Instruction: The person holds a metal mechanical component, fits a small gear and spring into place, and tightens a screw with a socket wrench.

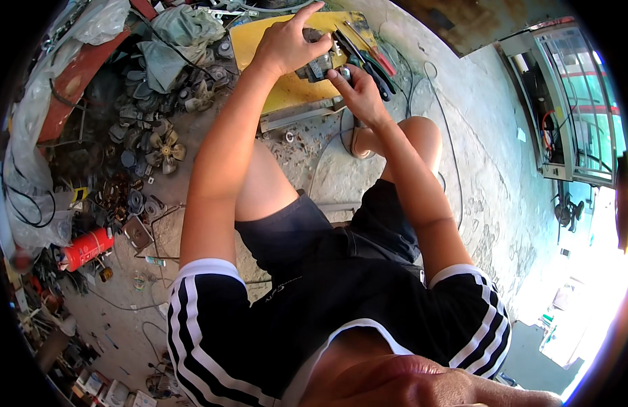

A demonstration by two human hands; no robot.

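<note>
On a yellow board (249,41) sits a grey metal machine part (318,68), its exact kind unclear. My left hand (287,46) grips it from the left, thumb across it and index finger raised; the other fingers are hidden. At the part's near right side, my right hand (361,93) is closed, thumb and fingers pinching a small shiny metal cylinder (345,72). Just beyond that hand lie a screwdriver with a red handle (384,63) and dark-handled pliers (375,71).
Scrap motor parts, including a metal fan (167,148), heap up on the left beside plastic sheeting (185,30). A red cylinder (89,248) lies lower left. Cables (444,122) trail over the concrete floor (487,176). A glass-fronted cabinet (564,102) stands right.
</note>
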